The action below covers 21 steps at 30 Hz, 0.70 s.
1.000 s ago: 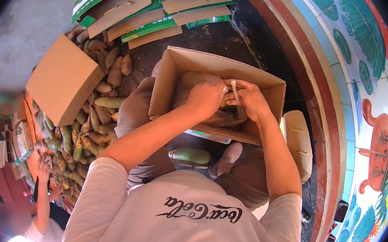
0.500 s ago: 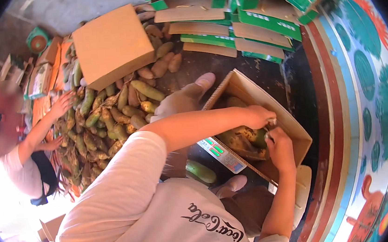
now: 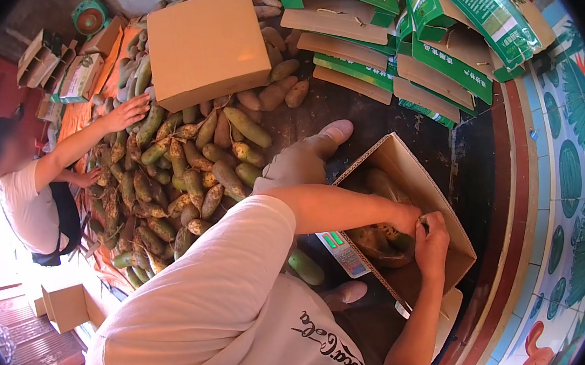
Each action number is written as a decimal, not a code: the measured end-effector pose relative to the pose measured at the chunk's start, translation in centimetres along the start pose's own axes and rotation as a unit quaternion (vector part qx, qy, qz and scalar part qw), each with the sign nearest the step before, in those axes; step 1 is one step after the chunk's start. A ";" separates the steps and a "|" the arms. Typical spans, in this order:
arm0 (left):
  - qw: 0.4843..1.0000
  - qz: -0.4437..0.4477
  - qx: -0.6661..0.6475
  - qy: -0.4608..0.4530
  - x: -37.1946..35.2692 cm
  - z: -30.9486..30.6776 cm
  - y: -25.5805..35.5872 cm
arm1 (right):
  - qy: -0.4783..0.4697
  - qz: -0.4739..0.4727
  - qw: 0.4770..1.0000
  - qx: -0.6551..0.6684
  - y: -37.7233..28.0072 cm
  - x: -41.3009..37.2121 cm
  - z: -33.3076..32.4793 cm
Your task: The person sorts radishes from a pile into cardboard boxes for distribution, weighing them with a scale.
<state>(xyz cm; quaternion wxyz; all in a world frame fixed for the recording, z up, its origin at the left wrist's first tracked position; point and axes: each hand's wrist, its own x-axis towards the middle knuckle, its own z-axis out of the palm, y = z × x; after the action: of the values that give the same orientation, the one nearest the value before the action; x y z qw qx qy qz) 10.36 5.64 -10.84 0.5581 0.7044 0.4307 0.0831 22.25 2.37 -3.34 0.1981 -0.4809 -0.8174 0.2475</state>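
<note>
An open cardboard box point(image 3: 434, 190) stands in front of me, with thick green-and-brown vegetables point(image 3: 376, 241) inside that look like radishes. Both my hands are over its inside, close together. The fingertips of my left hand point(image 3: 405, 219) are bent and pressed near those of my right hand point(image 3: 433, 239), which is curled in a pinch. Whatever is between the fingers is too small or hidden to name. Under the box's left side shows a weighing scale point(image 3: 345, 256) with lit green digits.
A large pile of similar vegetables point(image 3: 186, 171) covers the floor at left, with a closed carton point(image 3: 209, 46) on top. Green printed cartons point(image 3: 355, 28) are stacked ahead. At far left a co-worker point(image 3: 32, 186) reaches over the pile. A tiled, painted wall point(image 3: 571, 155) runs along the right.
The view has shifted, so most of the scene sits further right. My two hands have come closer together over the box. The co-worker's upper hand has moved slightly across the pile.
</note>
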 end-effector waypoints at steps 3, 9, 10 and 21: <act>0.998 -0.055 0.008 0.027 1.8 1.5 -0.9 | 0.007 0.019 1.000 -0.015 -0.3 0.4 0.0; 0.996 -0.004 -0.075 0.041 1.3 1.0 -0.6 | 0.051 0.016 0.997 -0.049 1.2 -0.2 0.5; 0.995 0.000 -0.095 0.036 1.5 1.1 -0.9 | 0.041 0.019 0.998 -0.039 1.8 -0.5 0.5; 0.983 0.005 -0.181 0.023 1.5 1.6 -1.9 | -0.026 0.105 0.990 -0.091 3.8 -0.4 1.5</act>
<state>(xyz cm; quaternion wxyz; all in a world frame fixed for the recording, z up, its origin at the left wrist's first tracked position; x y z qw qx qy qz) 11.30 5.57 -13.58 0.6661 0.5917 0.4175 0.1787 24.17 3.31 -6.87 0.1046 -0.5738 -0.7864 0.2037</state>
